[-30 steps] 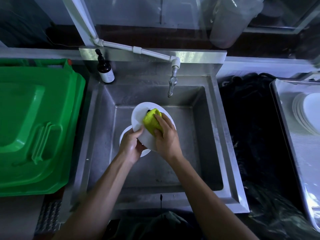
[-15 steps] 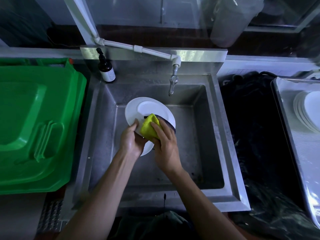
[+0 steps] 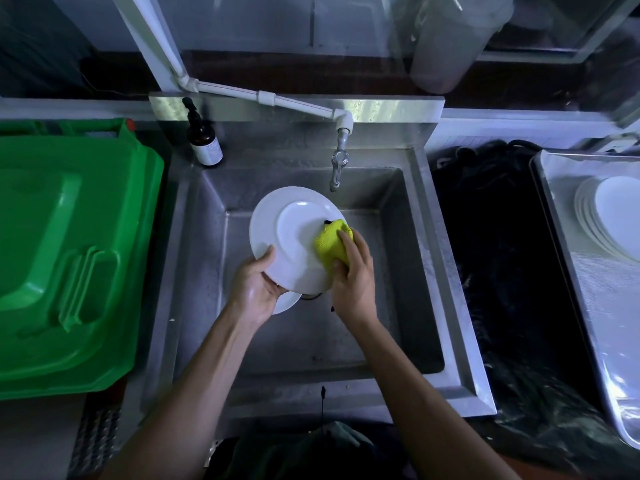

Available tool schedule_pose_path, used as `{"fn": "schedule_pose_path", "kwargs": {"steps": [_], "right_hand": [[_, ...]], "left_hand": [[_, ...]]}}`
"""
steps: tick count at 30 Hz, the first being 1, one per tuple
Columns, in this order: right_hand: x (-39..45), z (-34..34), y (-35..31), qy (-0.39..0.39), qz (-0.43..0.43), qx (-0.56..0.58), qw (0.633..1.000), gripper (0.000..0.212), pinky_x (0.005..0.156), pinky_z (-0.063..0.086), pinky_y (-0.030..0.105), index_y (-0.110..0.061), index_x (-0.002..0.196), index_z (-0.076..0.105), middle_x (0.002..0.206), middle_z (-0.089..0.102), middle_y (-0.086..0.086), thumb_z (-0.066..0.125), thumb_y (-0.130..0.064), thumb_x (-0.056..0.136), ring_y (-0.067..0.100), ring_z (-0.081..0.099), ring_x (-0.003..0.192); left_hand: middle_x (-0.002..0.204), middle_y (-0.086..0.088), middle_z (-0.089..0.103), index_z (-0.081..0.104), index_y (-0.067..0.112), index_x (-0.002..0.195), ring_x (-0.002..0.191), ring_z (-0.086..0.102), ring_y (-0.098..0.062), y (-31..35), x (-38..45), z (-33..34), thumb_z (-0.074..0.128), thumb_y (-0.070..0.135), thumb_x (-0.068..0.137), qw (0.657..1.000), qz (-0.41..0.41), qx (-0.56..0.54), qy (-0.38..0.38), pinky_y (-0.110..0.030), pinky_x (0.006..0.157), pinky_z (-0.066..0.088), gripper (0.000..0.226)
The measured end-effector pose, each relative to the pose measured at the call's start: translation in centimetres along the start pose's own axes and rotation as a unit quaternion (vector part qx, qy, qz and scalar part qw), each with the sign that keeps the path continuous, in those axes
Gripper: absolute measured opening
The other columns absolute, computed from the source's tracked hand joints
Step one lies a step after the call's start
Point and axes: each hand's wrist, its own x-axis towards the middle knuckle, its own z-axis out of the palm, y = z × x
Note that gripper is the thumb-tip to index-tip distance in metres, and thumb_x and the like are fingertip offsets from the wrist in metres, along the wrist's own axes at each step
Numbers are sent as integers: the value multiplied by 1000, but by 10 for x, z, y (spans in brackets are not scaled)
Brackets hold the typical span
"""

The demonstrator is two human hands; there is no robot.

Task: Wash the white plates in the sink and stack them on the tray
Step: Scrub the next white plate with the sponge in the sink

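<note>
1. The second plate [image 3: 289, 302] in the sink is mostly hidden: only a small white arc shows under the held plate and beside the left hand.
2. The drain of the sink is almost fully covered by the plates, only a dark edge is visible.
3. The stack of white plates [image 3: 613, 220] on the tray [image 3: 568, 258] at the right is cut off by the picture edge, so I cannot count them.
4. The tray itself is also cut off at the right and near side.
5. The green bin lid [image 3: 69, 254] at the left is cut off by the left edge.
6. The steel sink [image 3: 408, 271] holds the two plates; I cannot tell if water stands in it or runs from the tap [image 3: 337, 168].
7. The white plate [image 3: 294, 237] is held tilted above the sink bottom, near the tap.
8. The left hand [image 3: 256, 289] grips the near-left rim of this plate, thumb on top, fingers under and hidden.
9. The right hand [image 3: 353, 271] presses a yellow sponge [image 3: 332, 242] on the right part of the plate, its fingers curled over the sponge.
10. A dark pump bottle [image 3: 204, 140] stands on the far-left corner of the sink.
11. A black plastic sheet [image 3: 502, 271] lies between sink and tray; what is under it is hard to make out.
</note>
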Motion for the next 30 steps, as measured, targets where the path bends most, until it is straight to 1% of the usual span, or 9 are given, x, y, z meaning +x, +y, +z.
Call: {"fn": "schedule_pose_path", "kwargs": {"steps": [3, 4, 7, 8, 13, 16, 19, 25, 30], "right_hand": [[16, -4, -1, 9, 30, 14, 999, 60, 113, 33, 31, -19, 146, 47, 154, 36, -3, 49, 3, 90, 17, 37, 137], [21, -6, -2, 17, 39, 18, 999, 60, 112, 33, 26, -19, 145, 47, 153, 38, -3, 49, 2, 90, 15, 39, 136], [35, -9, -5, 30, 57, 19, 998, 57, 103, 25, 6, -17, 144, 49, 152, 41, -3, 50, 1, 90, 12, 40, 135], [39, -10, -5, 27, 61, 16, 998, 56, 101, 24, 4, -17, 144, 50, 152, 41, -3, 50, 0, 90, 12, 40, 135], [52, -12, -13, -6, 48, 0, 999, 58, 106, 28, 19, -16, 144, 49, 152, 41, -1, 48, 1, 89, 17, 40, 136], [56, -8, -21, -23, 22, -18, 999, 58, 109, 29, 24, -15, 144, 49, 154, 39, 1, 49, 2, 88, 23, 40, 135], [59, -3, -29, -49, -9, -49, 998, 58, 112, 33, 36, -16, 146, 47, 156, 36, 3, 52, -2, 90, 30, 39, 135], [50, 8, -45, -93, -105, -116, 983, 62, 110, 33, 39, -16, 147, 46, 157, 34, 6, 56, -3, 87, 35, 41, 130], [36, 14, -50, -95, -146, -129, 976, 64, 108, 35, 41, -17, 146, 48, 156, 37, 4, 56, -3, 84, 35, 43, 127]], "left_hand": [[120, -14, 72, 76, 11, 111, 109, 69, -30, 2, -2, -7, 54, 20, 98, 1000, 6, 14, -24, -49, 84, 59, 28], [119, -14, 72, 76, 11, 110, 108, 69, -30, 2, -3, -10, 55, 19, 97, 999, 10, 23, -33, -48, 80, 60, 27], [123, -16, 70, 66, 6, 125, 110, 69, -33, 3, -5, -16, 63, 19, 91, 997, 18, 55, -53, -51, 79, 59, 37], [124, -17, 69, 63, 4, 128, 110, 68, -35, 4, -6, -17, 63, 20, 89, 996, 16, 66, -58, -53, 80, 59, 42], [118, -19, 71, 59, 0, 130, 103, 70, -36, 3, -6, -23, 65, 18, 85, 993, 11, 96, -62, -52, 73, 59, 49], [109, -17, 74, 65, 0, 119, 95, 72, -34, 1, -6, -25, 68, 16, 81, 992, 10, 114, -48, -50, 70, 60, 41], [105, -18, 75, 73, 4, 108, 90, 72, -34, 0, -7, -24, 71, 17, 78, 989, 6, 145, -41, -56, 73, 58, 32], [98, -11, 77, 72, 7, 105, 86, 74, -26, 1, -9, -16, 69, 6, 86, 983, 12, 176, -39, -49, 76, 57, 19], [101, -13, 76, 73, 5, 105, 90, 73, -29, 0, -5, -19, 62, 2, 92, 983, 12, 178, -38, -45, 72, 58, 17]]}}
